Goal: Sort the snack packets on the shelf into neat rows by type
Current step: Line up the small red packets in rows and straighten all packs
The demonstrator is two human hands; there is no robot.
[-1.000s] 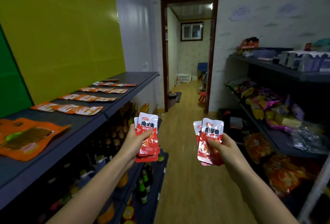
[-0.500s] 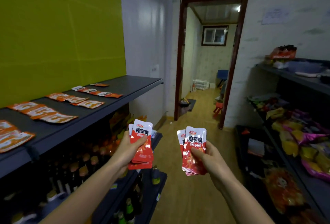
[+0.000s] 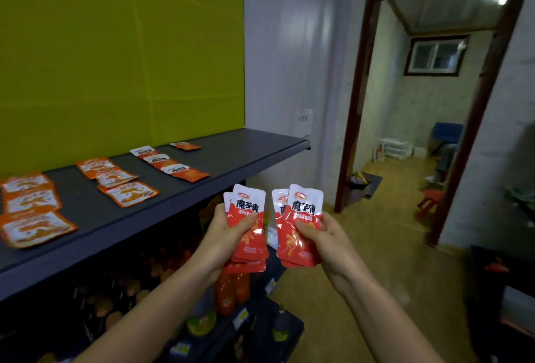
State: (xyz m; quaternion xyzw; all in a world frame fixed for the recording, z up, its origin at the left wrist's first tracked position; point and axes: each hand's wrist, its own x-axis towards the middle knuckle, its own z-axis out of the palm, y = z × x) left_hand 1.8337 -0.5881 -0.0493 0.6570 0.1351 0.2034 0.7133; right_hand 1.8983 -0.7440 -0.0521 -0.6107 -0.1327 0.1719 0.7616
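My left hand (image 3: 224,235) grips a small stack of red-and-white snack packets (image 3: 248,223), held upright just off the front edge of the dark shelf (image 3: 231,157). Beside it my right hand (image 3: 324,239) holds a second stack of the same red packets (image 3: 301,226), thumb pressed on the front one. On the shelf lie rows of orange-and-white packets: a near row (image 3: 31,212) at the left, a middle row (image 3: 115,179), a farther row of narrower packets (image 3: 170,164), and a single packet (image 3: 185,146) at the back.
The shelf's right end is bare. Below it stand rows of bottles (image 3: 228,290) on lower shelves. A yellow-green wall panel (image 3: 115,44) backs the shelf. An open doorway (image 3: 428,119) lies ahead, and a dark rack (image 3: 503,290) stands at the right edge.
The view has swung left and closer to the shelf. Both hands have risen slightly and come nearer each other, still holding their packet stacks.
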